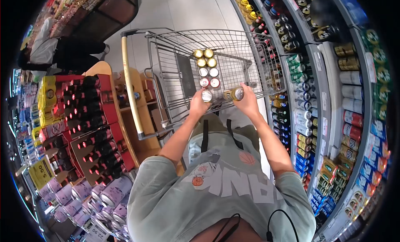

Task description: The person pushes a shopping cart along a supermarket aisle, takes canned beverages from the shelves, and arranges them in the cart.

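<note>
Head view, read from my remote post: both of my hands work over the near side of a wire trolley (185, 73), which stands side-on with its pale handle bar (130, 88) to the left.

Left hand (198, 103): fingers curled round a silver-lidded can (206, 96), lid toward the camera. I cannot tell whether its base touches the trolley. It sits just beside the nearest row of cans.

Right hand (248, 101): gripping a gold can (228, 95), tilted, its body pointing left and its lid showing. The two held cans are near each other, apart.

Inside the trolley I count eight more cans, grouped in two columns, lids up: four yellow-gold cans (200, 62) at the far end, then two pale-lidded cans (203, 72), then two red-and-white cans (204, 82) nearest me.

Surroundings: drinks shelves (323, 96) along the right; dark red-capped bottles (89, 121) and a yellow price sign (41, 172) on the left; a person in dark clothes (75, 52) at upper left
</note>
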The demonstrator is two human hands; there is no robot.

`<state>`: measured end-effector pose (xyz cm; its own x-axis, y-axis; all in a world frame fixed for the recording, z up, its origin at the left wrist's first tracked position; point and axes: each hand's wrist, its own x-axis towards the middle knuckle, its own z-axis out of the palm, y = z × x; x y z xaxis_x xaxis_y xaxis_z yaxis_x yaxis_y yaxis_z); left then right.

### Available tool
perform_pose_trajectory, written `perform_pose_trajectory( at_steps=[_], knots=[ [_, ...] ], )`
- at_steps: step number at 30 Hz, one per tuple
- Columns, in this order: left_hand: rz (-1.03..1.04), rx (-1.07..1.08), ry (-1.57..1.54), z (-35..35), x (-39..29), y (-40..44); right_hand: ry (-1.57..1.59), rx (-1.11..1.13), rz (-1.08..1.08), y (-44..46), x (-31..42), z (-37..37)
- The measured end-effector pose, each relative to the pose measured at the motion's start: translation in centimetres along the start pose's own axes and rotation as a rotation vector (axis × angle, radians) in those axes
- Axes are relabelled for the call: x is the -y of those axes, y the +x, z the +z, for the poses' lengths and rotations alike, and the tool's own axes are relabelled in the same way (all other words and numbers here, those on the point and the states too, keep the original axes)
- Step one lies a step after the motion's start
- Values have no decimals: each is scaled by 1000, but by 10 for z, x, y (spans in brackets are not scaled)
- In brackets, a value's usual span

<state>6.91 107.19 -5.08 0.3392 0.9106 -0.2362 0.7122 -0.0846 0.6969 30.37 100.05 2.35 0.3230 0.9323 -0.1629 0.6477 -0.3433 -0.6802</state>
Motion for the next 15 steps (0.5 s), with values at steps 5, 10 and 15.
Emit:
perform_pose_trajectory(
  at_steps=[5, 10, 15],
  knots=[
    [-106, 0, -32, 27, 26, 22, -48, 75, 182, 29, -18, 72],
    [-258, 56, -63, 50, 33, 44, -95, 234, 361, 50, -33, 114],
    [-448, 92, -88, 64, 48, 66, -157, 275, 429, 63, -44, 140]
  ],
)
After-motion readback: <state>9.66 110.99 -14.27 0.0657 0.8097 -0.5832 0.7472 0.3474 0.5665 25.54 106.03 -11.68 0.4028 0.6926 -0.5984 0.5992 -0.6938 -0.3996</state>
